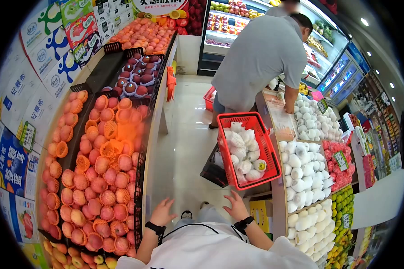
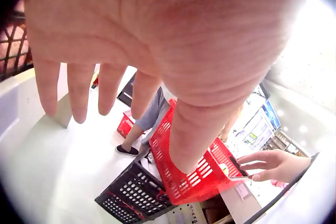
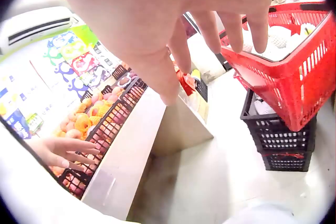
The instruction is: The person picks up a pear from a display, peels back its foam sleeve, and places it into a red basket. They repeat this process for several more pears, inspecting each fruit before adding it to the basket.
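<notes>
My left hand (image 1: 163, 211) is held out in the aisle beside the peach display, fingers spread, nothing in it. Just as bare, my right hand (image 1: 236, 207) reaches forward below the red shopping basket (image 1: 272, 154), with a gap between them in the head view. Both palms show with extended fingers in the wrist views. White foam-netted fruits (image 1: 243, 148) fill much of the basket, one showing a yellow-green spot. The basket sits tilted on stacked black crates (image 3: 286, 137), against the edge of the right-hand stand.
Peaches (image 1: 98, 179) in orange nets line the left display, with dark red fruit (image 1: 137, 74) farther back. A person in a grey shirt (image 1: 260, 58) bends over the right stand. White-wrapped fruits (image 1: 305, 175) and green fruits (image 1: 341, 210) cover that stand. Another red basket (image 1: 209, 98) is behind.
</notes>
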Tool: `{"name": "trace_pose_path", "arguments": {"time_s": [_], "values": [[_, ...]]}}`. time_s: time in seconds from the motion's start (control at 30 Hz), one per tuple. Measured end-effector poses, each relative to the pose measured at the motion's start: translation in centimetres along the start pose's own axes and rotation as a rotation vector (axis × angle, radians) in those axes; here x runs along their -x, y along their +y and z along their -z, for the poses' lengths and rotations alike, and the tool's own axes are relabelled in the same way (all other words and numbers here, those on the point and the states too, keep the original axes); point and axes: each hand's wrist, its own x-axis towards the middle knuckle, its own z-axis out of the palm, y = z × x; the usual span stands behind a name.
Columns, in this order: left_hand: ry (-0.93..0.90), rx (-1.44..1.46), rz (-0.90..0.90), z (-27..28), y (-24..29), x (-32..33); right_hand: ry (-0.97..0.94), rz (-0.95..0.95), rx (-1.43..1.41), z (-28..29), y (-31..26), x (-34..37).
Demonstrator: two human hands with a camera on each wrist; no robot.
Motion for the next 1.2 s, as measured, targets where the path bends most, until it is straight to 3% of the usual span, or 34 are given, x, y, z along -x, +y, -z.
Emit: {"name": "trace_pose_path", "arguments": {"time_s": [0.2, 0.4, 0.43, 0.6, 0.77, 0.97, 1.2], "values": [[-0.106, 0.028, 0.028, 0.6, -0.8, -5.4, -0.01, -0.008, 0.06, -0.5, 3.5, -4.7], [-0.127, -0.077, -0.019, 6.5, 0.6, -13.4, 0.071, -0.072, 0.028, 0.7, 5.3, -12.6], [-0.112, -0.099, -0.021, 7.5, 0.8, -14.9, 0.014, -0.157, -0.045, 1.2, 5.1, -13.9], [-0.117, -0.192, -0.06, 11.0, 1.3, -22.2, 0.12, -0.122, 0.014, 1.3, 6.6, -18.0], [-0.256, -0.213, -0.122, 11.8, 2.3, -29.1, 0.143, -0.215, -0.007, 1.1, 6.7, -19.2], [-0.422, -0.162, -0.267, 13.7, -0.1, -40.1, 0.224, -0.424, -0.044, 0.4, 4.4, -22.7], [-0.289, -0.114, -0.352, 18.9, -3.9, -51.6, 0.281, -0.436, -0.188, 4.0, 0.7, -31.8]]}}
